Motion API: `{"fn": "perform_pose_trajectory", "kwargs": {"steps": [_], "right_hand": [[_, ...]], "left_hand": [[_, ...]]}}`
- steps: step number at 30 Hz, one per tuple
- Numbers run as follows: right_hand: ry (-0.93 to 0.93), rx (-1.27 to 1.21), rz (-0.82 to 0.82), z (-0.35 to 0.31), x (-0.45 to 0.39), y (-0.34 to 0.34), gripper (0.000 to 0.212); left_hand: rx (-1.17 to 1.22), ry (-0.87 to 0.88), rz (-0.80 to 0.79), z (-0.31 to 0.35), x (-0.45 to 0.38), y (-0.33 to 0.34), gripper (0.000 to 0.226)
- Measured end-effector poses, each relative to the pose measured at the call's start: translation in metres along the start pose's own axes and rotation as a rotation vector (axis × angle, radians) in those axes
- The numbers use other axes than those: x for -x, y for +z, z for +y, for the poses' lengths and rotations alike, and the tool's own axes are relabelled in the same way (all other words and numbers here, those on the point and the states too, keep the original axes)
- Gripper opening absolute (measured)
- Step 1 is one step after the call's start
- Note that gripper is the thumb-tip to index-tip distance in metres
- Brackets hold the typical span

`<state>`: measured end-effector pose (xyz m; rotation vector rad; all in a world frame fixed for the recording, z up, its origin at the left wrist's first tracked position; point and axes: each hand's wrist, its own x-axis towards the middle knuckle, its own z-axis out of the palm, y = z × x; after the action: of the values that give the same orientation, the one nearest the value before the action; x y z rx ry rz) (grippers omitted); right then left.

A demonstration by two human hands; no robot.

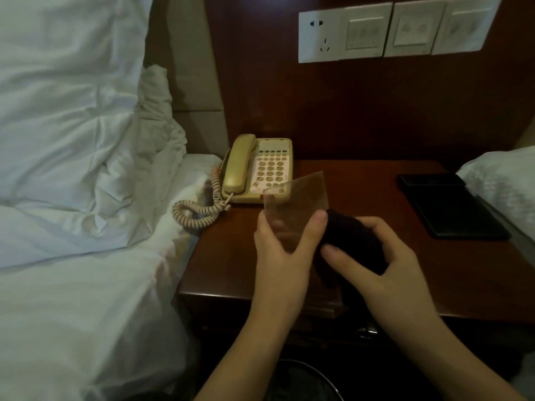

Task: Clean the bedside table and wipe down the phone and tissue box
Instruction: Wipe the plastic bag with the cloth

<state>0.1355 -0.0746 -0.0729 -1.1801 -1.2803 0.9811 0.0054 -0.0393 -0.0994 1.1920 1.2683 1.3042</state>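
Left hand [279, 244] around clear sheet [298, 198]

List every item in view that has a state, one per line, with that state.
Left hand: grips a clear plastic sheet, held tilted above the table.
Right hand: grips a dark cloth.
Phone: handset on its cradle, coiled cord trailing off the table edge.
Black flat case: lies flat on the bedside table, closed.
Wall socket: nothing plugged in.
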Motion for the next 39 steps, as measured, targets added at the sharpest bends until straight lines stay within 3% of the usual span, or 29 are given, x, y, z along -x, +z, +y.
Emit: {"fn": "perform_pose_trajectory", "kwargs": {"steps": [3, 6, 10, 12, 14, 17, 20, 24, 27, 31, 33, 36, 39], "right_hand": [[0.083, -0.140, -0.018, 0.002, -0.004, 0.002, 0.034], [0.153, -0.238, -0.018, 0.003, -0.006, 0.001, 0.039], [0.200, -0.293, -0.040, 0.002, -0.007, -0.002, 0.035], [0.217, -0.310, -0.072, -0.001, -0.007, -0.006, 0.035], [0.231, -0.306, -0.111, -0.004, -0.008, -0.012, 0.036], [0.116, -0.182, 0.009, -0.004, -0.010, -0.018, 0.031], [-0.010, -0.039, 0.185, 0.003, -0.014, -0.022, 0.016], [-0.085, 0.292, 0.112, 0.020, -0.016, -0.025, 0.018], [-0.184, 0.575, 0.107, 0.024, -0.017, -0.024, 0.030], [-0.319, 0.664, 0.102, 0.022, -0.014, -0.015, 0.033], [-0.374, 0.685, 0.003, 0.022, -0.012, -0.001, 0.037], [-0.446, 0.697, -0.051, 0.022, -0.015, 0.013, 0.039], [-0.495, 0.677, -0.035, 0.019, -0.021, 0.017, 0.038]], "left_hand": [[-0.006, -0.050, 0.005, 0.005, -0.004, 0.003, 0.119], [0.066, -0.148, -0.091, 0.006, -0.009, 0.004, 0.128], [0.209, -0.321, -0.330, 0.007, -0.011, 0.006, 0.113], [0.291, -0.413, -0.374, 0.006, -0.009, 0.007, 0.116], [0.364, -0.447, -0.407, 0.005, -0.008, 0.006, 0.102], [0.486, -0.442, -0.405, 0.007, -0.005, 0.008, 0.069], [0.611, -0.434, -0.339, 0.002, -0.010, 0.008, 0.069], [0.544, -0.389, -0.446, -0.001, -0.011, 0.003, 0.074], [0.439, -0.298, -0.399, -0.006, -0.015, 0.002, 0.063], [0.326, -0.221, -0.298, -0.006, -0.012, 0.003, 0.067], [0.210, -0.131, -0.231, -0.005, -0.004, 0.004, 0.059], [0.077, -0.131, -0.149, -0.006, 0.004, 0.001, 0.046], [0.092, -0.053, -0.110, -0.002, 0.005, 0.000, 0.047]]}}
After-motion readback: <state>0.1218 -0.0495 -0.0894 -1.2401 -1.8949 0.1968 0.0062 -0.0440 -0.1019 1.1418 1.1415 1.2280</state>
